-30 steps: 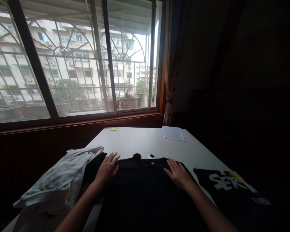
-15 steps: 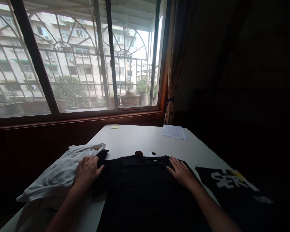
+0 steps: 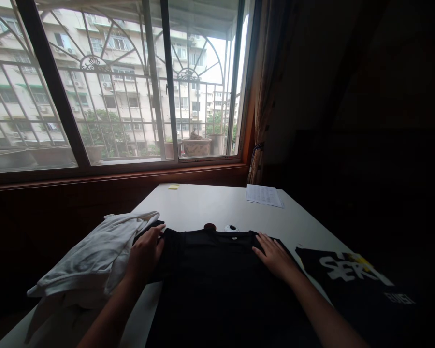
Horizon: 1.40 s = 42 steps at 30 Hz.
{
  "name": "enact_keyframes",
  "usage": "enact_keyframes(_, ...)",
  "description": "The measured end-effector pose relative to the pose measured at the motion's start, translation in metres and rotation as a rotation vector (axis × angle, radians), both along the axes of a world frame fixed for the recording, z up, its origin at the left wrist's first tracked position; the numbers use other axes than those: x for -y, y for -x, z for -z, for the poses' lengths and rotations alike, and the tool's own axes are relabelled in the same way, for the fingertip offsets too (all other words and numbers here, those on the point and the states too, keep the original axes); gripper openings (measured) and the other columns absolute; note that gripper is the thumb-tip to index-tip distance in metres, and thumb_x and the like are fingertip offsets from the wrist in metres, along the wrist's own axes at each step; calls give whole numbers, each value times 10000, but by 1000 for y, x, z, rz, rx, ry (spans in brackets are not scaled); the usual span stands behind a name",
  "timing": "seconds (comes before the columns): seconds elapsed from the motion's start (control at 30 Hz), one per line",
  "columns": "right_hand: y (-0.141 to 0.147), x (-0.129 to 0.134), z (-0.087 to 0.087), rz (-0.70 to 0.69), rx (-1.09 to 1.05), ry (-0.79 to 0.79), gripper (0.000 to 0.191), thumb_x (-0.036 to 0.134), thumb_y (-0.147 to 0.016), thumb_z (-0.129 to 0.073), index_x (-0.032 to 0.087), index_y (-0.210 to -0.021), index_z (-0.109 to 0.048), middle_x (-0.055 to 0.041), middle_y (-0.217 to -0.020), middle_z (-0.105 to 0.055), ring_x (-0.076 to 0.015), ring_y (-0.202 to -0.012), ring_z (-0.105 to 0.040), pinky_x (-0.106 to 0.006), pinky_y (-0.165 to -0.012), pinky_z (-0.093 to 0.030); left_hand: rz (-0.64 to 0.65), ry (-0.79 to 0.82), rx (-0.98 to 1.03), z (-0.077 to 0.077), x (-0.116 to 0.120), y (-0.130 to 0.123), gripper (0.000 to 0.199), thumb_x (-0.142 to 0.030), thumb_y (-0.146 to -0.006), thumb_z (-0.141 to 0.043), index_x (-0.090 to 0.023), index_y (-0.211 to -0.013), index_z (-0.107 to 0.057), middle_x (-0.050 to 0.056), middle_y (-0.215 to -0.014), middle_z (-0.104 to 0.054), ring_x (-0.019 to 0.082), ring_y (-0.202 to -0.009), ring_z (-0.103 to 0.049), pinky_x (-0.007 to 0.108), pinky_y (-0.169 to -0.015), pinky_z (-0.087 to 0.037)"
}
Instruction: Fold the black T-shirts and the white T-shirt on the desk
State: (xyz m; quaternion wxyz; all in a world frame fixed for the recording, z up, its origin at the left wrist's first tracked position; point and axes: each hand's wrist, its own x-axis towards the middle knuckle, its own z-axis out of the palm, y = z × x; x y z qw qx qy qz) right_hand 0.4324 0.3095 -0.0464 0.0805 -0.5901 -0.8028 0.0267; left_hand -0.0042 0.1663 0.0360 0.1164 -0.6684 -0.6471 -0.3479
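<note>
A black shirt (image 3: 217, 280) lies spread on the white table (image 3: 203, 205), its neckline toward the far side. My left hand (image 3: 145, 251) is at the shirt's left sleeve, beside the pile of white clothing (image 3: 83, 261); its fingertips and thumb come close together at the sleeve's edge, and whether cloth is between them is hard to see. My right hand (image 3: 273, 253) rests flat on the shirt's right shoulder with its fingers spread.
A folded black garment with white lettering (image 3: 351, 270) lies at the right. Beyond the neckline are a dark round object (image 3: 210, 226) and a white one (image 3: 232, 228). Papers (image 3: 264, 195) and yellow notes (image 3: 173, 187) lie near the far edge, below a window.
My left hand has moved right, off the white clothing and onto the black sleeve, which now lies less spread to the left. My right hand stays on the shirt. The view has shifted slightly.
</note>
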Motion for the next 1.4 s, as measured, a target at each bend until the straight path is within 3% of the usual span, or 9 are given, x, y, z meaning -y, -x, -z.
enact_keyframes(0.2,0,-1,2,2,-7,-2,718,581,-980,-262,162,-1558,-344,-61,-1635,-282,-228,-1525,-180,-431,-1237,-146,208,-13,-61,-3,5,-39,297,-207,-1000,-453,-248,-1274,-563,62,-1079,-688,219,-977,-665,338,-851,-521)
enact_keyframes(0.37,0,0,1,-5,-13,1,714,579,-983,-265,162,-1557,-345,-62,-1639,-272,-234,-1523,-187,-432,-1237,-153,504,20,-1,-12,15,-58,338,-248,-1009,-503,-283,-1343,-548,42,-1108,-709,179,-947,-689,286,-827,-550)
enact_keyframes(0.5,-1,-1,0,-3,-16,0,716,582,-985,-257,159,-1556,-344,-63,-1641,-266,-226,-1524,-185,-426,-1237,-145,466,-46,176,-30,23,-35,236,-225,-987,-488,-223,-1163,-646,55,-1037,-719,168,-882,-689,286,-805,-558)
enact_keyframes(0.63,-1,-1,0,-5,-14,4,708,575,-984,-262,166,-1554,-348,-61,-1637,-278,-228,-1523,-188,-439,-1234,-152,414,205,173,-40,23,8,215,-214,-885,-479,-209,-984,-669,55,-947,-711,186,-852,-664,308,-784,-550)
enact_keyframes(0.8,0,-1,-1,-3,-3,-5,702,574,-983,-250,175,-1550,-359,-67,-1630,-301,-237,-1519,-201,-435,-1231,-161,411,651,221,-24,22,36,313,-251,-780,-565,-220,-1084,-632,26,-920,-684,194,-832,-649,292,-757,-532)
enact_keyframes(0.93,2,3,-2,-6,23,-14,682,542,-990,-230,179,-1558,-338,-67,-1630,-301,-233,-1515,-212,-438,-1227,-168,407,786,202,-8,28,28,342,-325,-745,-666,-213,-1061,-595,22,-939,-654,199,-837,-634,282,-728,-506)
enact_keyframes(1.17,25,18,-32,-89,84,-199,564,416,-961,-405,205,-1482,-452,-93,-1585,-381,-320,-1458,-298,-506,-1207,-185,313,512,152,32,38,8,172,-301,-800,-605,-216,-927,-526,26,-887,-612,194,-787,-584,285,-702,-450)
enact_keyframes(1.27,65,42,-49,-245,-28,-296,410,366,-962,-472,195,-1319,-581,-129,-1419,-542,-304,-1329,-453,-481,-1154,-308,245,450,150,45,37,3,98,-260,-808,-570,-223,-881,-515,28,-859,-609,198,-767,-585,283,-676,-429)
enact_keyframes(1.4,136,80,-52,-575,-139,-233,322,387,-901,-648,235,-1184,-622,-79,-1251,-623,-268,-1120,-573,-415,-984,-484,180,435,123,49,39,-3,104,-230,-807,-562,-231,-899,-514,28,-861,-616,202,-773,-604,273,-654,-408)
